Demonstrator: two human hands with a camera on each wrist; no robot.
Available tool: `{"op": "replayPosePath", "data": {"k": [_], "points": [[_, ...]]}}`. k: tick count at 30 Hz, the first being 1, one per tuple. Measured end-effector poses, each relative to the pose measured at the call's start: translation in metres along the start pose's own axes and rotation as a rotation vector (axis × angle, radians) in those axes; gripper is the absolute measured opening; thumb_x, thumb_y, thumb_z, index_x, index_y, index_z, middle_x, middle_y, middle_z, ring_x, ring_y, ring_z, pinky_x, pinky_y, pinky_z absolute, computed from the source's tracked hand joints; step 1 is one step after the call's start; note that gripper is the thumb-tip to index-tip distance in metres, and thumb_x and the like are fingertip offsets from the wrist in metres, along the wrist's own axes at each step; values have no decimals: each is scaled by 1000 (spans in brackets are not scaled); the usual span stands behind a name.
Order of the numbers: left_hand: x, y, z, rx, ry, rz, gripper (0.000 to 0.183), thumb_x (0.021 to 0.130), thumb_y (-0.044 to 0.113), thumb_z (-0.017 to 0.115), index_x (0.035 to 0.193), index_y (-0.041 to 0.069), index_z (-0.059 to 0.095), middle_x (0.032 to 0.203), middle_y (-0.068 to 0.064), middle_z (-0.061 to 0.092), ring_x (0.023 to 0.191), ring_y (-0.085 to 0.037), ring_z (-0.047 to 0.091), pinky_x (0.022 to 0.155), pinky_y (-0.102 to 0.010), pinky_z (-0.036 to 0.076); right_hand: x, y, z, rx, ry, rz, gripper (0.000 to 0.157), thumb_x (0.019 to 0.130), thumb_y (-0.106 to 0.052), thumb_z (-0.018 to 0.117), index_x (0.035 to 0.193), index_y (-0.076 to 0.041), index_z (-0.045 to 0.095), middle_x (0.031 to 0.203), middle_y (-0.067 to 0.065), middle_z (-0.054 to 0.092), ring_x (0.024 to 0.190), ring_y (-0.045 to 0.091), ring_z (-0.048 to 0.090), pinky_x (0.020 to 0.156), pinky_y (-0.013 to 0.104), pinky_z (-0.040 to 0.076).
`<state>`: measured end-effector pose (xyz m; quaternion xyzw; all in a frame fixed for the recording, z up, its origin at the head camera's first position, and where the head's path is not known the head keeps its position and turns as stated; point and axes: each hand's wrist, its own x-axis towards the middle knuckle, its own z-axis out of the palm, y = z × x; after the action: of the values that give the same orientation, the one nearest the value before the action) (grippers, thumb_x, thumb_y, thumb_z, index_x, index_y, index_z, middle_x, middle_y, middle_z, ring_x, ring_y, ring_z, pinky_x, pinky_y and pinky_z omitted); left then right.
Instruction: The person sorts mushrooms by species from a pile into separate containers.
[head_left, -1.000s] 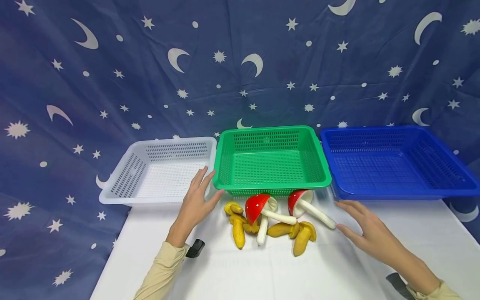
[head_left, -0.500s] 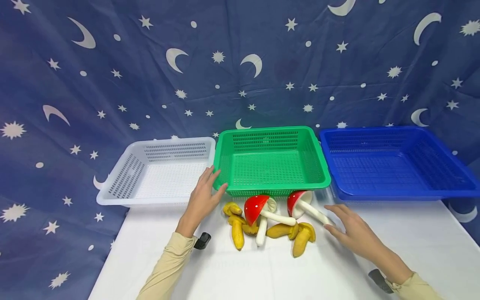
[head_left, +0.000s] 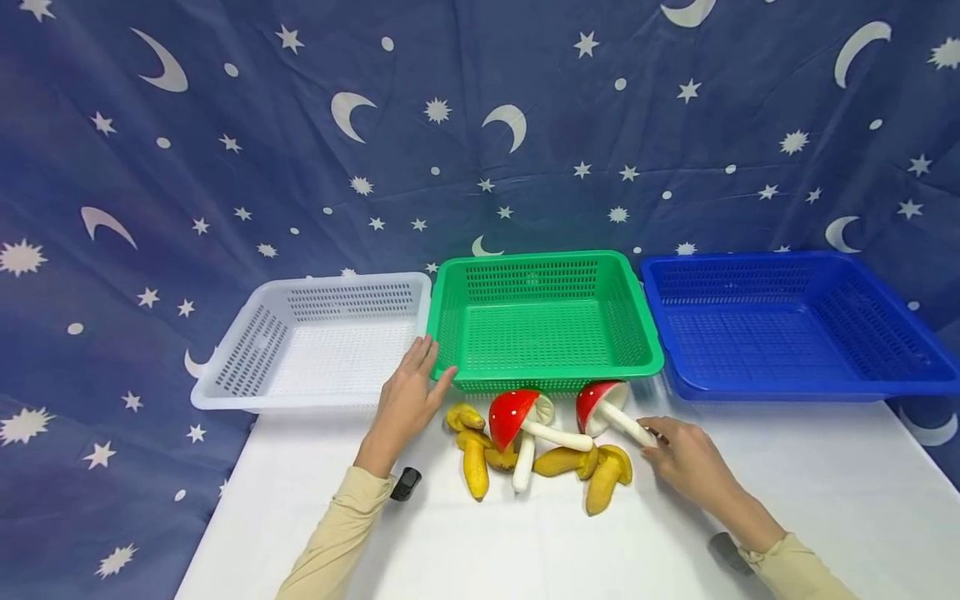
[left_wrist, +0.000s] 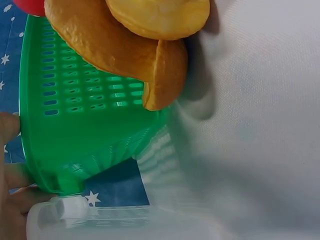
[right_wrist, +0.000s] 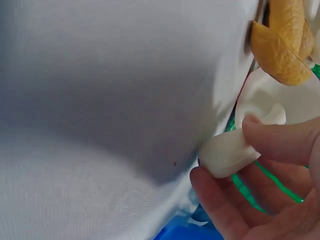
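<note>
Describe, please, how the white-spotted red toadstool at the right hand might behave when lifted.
The red toadstool probably stays stiff, since its stem looks straight. The wide cap may dip, as the right hand holds the stem's free end. If released, its rounded shape could let it roll.

Left sleeve (head_left: 333, 529): long, plain beige cloth, creased along the forearm, bunched in soft folds at the cuff. Right sleeve (head_left: 797, 570): same beige cloth, wrinkled at the cuff, only its wrist end in view. Left wrist unit (head_left: 406, 483): small black block with a smooth casing. Right wrist unit (head_left: 727, 552): dark, rounded block, details blurred. Left hand (head_left: 407, 402) and right hand (head_left: 691, 462): both bare, five-fingered.
</note>
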<state>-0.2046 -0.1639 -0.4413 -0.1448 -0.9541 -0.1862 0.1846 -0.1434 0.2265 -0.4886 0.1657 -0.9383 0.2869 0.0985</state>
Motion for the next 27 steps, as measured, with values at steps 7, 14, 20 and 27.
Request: {"op": "replayPosePath", "data": {"k": [7,14,20,27], "points": [[-3,0,1,19,23,3,60,89,45,43,126,-2,44,135,-15,36,126,-28,30,96,-43,34,-3,-1,-8,-20,64,12,37,63,0,71,99,-7,65,78,3,63,60,11,51,51,27,43],[-1,0,2,20,43,21,59,89,43,45,125,-3,45,134,-17,37,125,-29,31,96,-43,33,-10,-6,-25,-46,127,-1,38,61,0,74,98,-7,66,72,0,62,58,12,52,49,27,43],[-1,0,2,24,44,20,59,88,43,45,125,-3,45,134,-16,38,125,-29,31,96,-43,34,-14,-15,-41,-46,156,-46,41,60,1,75,98,-8,66,76,0,64,63,15,58,52,27,50],[-1,0,3,24,43,15,60,88,44,45,126,-2,45,134,-15,38,126,-27,30,96,-43,35,-16,-26,-63,-43,179,-77,41,60,2,75,98,-7,65,81,2,65,67,17,61,53,24,51]]}}
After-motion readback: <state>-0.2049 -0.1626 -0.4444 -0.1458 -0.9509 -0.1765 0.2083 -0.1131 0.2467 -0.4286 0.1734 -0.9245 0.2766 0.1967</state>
